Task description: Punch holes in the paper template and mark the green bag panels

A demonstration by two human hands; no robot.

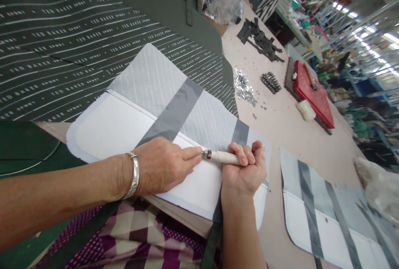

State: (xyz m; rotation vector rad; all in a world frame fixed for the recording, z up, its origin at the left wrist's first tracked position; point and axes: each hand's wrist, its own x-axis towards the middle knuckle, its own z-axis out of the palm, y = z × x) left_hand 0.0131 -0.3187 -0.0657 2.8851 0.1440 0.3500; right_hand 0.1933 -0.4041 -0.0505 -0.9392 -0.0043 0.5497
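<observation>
Tool (223,157) rests gripped in curled right fingers (248,155).

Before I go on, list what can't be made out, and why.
In the head view:
Tip of the white-handled tool: hidden by the left hand.
Its other end: hidden in the right hand.
Panel at right: cut off by bottom and right edges.
Silver bits: shapes too small.

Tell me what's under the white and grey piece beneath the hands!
The white and grey piece overlaps dark printed fabric at its upper side; pinkish tabletop peeks out below and to the right. Whatever lies beneath its middle is covered, so it can't be seen.
</observation>
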